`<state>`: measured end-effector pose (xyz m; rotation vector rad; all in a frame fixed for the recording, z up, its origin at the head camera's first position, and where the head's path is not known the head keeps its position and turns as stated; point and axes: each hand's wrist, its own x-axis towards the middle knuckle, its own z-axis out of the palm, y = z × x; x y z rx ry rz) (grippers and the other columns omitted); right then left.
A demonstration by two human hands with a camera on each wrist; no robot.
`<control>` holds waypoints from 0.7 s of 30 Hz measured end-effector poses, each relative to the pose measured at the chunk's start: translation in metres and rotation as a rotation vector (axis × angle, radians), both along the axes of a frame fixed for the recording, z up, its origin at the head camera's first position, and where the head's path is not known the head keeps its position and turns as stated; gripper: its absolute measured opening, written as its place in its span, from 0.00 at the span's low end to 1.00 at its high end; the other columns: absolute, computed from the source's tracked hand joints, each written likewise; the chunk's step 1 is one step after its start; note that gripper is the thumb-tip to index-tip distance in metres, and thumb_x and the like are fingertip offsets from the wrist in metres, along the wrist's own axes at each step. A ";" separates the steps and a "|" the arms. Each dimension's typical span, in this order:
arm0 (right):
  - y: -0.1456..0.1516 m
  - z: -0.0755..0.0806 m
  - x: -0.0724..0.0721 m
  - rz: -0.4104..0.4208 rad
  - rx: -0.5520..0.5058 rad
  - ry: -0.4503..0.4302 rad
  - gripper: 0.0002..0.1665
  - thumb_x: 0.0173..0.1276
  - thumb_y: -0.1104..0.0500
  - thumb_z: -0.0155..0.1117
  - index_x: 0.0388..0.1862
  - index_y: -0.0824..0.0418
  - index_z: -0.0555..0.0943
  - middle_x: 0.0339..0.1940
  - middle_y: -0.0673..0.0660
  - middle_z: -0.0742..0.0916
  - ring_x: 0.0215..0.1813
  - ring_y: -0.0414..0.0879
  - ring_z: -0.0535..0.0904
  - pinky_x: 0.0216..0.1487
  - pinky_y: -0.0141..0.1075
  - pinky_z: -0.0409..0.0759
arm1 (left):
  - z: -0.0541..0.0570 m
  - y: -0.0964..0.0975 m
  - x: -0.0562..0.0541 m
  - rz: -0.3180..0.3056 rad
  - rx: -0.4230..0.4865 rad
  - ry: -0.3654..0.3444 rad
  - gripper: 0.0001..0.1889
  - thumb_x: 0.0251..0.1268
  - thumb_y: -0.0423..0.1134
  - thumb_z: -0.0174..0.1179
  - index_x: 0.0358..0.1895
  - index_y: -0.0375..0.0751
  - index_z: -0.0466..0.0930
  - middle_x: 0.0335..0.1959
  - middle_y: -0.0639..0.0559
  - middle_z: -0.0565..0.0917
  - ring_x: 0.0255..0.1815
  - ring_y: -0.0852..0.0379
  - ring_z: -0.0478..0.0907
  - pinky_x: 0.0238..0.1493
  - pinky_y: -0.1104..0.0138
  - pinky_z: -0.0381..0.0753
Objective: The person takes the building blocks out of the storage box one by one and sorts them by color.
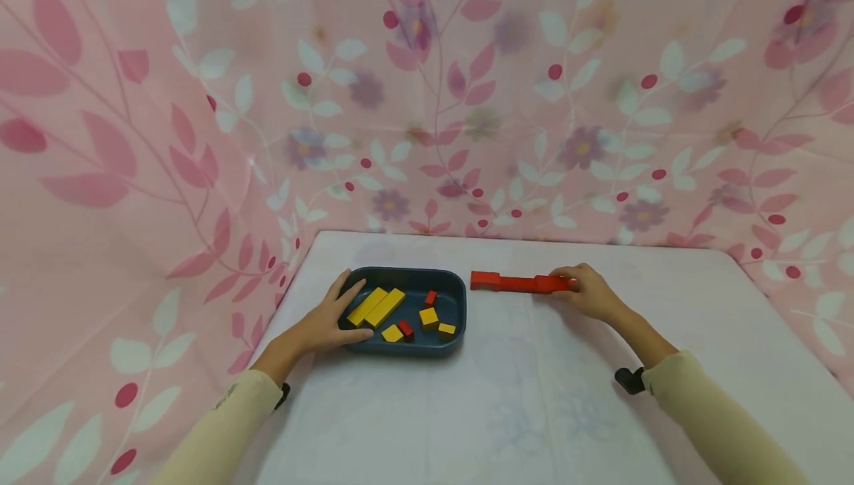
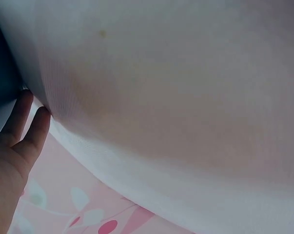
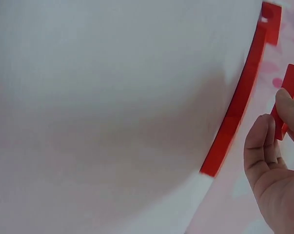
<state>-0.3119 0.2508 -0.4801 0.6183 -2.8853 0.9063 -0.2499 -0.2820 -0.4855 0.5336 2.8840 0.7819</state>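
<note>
My left hand [image 1: 327, 322] lies over the left end of a dark blue tray [image 1: 460, 322], fingers spread along its rim. Two fingers [image 2: 32, 134] reach the tray's dark side in the left wrist view. With the thumb and fingers of my right hand [image 1: 590, 292], I pinch a red block [image 3: 291, 83]. It is close above the right end of a line of red blocks [image 1: 517, 284] on the table. In the right wrist view this line appears as a long red strip [image 3: 234, 109] with a wider block [image 3: 271, 24] at its far end.
Inside the tray are two long yellow blocks [image 1: 385, 308], several small yellow blocks [image 1: 429, 317] and two small red blocks [image 1: 431, 297]. A white cloth covers the table [image 1: 467, 411]. Pink floral fabric [image 1: 427, 99] hangs behind it and along the left side.
</note>
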 end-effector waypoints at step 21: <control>0.082 -0.004 -0.018 -0.081 0.089 -0.117 0.21 0.66 0.62 0.66 0.58 0.65 0.79 0.51 0.70 0.83 0.49 0.66 0.78 0.47 0.56 0.84 | -0.002 0.000 -0.001 0.012 0.015 -0.005 0.55 0.51 0.70 0.66 0.80 0.60 0.47 0.82 0.46 0.34 0.76 0.32 0.55 0.66 0.31 0.62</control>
